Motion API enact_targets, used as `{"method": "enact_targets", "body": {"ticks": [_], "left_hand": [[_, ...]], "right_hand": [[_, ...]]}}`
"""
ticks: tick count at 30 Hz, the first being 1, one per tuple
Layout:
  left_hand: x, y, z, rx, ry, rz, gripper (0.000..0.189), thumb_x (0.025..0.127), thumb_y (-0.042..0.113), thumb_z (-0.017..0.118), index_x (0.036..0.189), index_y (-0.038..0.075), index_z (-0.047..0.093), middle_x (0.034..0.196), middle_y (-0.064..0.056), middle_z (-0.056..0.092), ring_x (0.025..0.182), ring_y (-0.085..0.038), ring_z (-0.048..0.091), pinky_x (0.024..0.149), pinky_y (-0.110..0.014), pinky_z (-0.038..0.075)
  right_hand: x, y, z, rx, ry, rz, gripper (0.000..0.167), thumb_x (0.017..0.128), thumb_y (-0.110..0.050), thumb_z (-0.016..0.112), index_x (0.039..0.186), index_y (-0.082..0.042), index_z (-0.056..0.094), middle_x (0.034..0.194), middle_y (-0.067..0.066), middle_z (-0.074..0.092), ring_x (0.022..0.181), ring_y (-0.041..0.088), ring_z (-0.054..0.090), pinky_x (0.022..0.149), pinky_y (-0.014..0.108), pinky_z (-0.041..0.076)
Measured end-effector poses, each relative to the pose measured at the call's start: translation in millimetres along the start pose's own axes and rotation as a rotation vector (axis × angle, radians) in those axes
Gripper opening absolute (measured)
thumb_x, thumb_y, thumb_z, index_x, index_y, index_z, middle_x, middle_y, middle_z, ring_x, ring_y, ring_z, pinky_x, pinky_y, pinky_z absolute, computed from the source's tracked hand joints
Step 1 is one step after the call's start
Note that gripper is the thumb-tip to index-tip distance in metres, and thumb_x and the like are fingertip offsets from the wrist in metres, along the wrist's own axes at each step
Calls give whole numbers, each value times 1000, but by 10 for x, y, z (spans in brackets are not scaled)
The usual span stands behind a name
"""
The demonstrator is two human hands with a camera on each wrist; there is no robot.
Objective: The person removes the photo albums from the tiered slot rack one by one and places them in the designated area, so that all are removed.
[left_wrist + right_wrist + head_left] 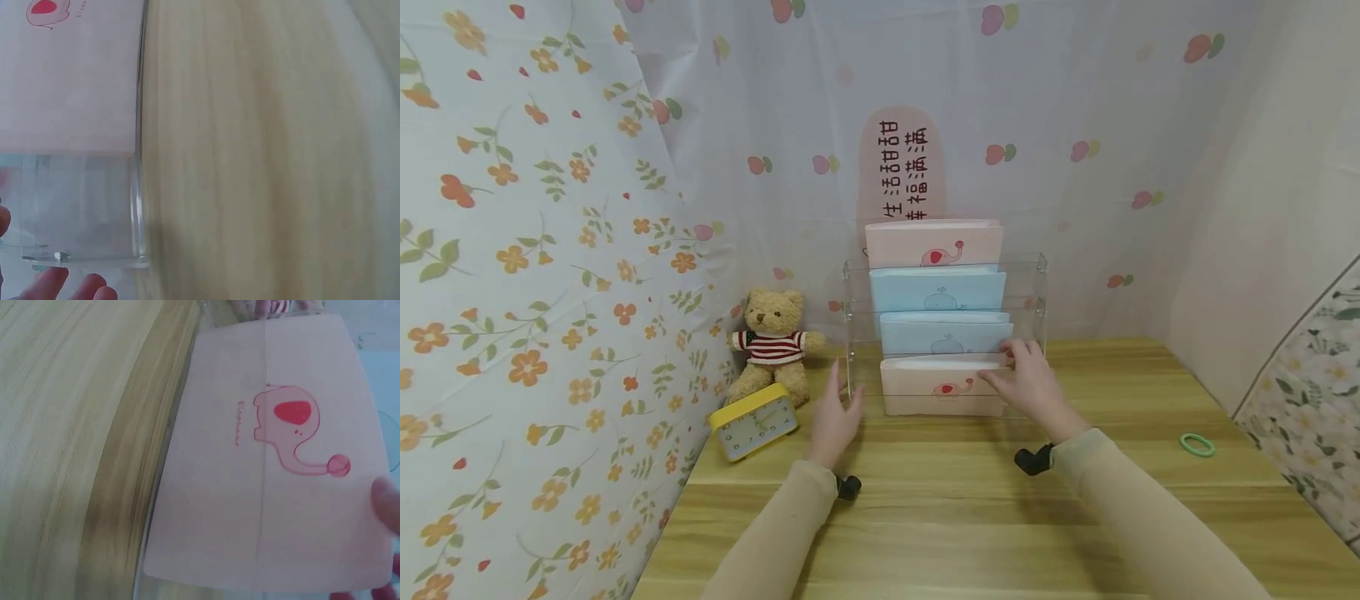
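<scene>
A clear acrylic rack with stepped tiers holds pink and light-blue packs with animal prints. In the lowest tier sits a pink elephant-print pack. My right hand pinches its upper right corner, the thumb in front and the other fingers behind. A blue whale-print pack is right behind it. At the rack's left end, my left hand has its fingers extended along the outside, thumb apart. The left wrist view shows the left fingertips just beyond the rack's clear end panel.
Left of the rack, a teddy bear in a striped shirt sits against the curtain. A yellow clock leans in front of it. A green ring lies on the wooden table at the right. Patterned cloth hangs behind and at the sides.
</scene>
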State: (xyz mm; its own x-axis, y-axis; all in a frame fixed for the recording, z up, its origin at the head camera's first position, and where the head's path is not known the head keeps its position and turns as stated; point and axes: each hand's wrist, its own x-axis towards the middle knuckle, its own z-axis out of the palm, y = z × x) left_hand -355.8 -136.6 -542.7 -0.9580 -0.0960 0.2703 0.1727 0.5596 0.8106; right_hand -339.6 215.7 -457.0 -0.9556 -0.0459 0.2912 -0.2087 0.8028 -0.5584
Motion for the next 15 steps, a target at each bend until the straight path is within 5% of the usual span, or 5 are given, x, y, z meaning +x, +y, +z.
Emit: {"method": "enact_targets", "body": {"ticks": [7,15], "left_hand": [[2,-108,167,-116,51,-46,69,113,31,65,174,19,34,147,-26,69,125,-42,75,99,-56,64],[-16,-182,234,-231,81,-98,56,115,35,61,167,16,50,149,-24,68,131,-42,71,107,-59,59]], "right_hand": [[17,95,82,50,26,-25,49,101,-36,83,128,2,68,123,25,56,107,39,58,91,54,52],[75,118,199,206,29,-107,38,103,-23,81,132,-1,74,139,25,71,134,47,64,112,66,51]]}}
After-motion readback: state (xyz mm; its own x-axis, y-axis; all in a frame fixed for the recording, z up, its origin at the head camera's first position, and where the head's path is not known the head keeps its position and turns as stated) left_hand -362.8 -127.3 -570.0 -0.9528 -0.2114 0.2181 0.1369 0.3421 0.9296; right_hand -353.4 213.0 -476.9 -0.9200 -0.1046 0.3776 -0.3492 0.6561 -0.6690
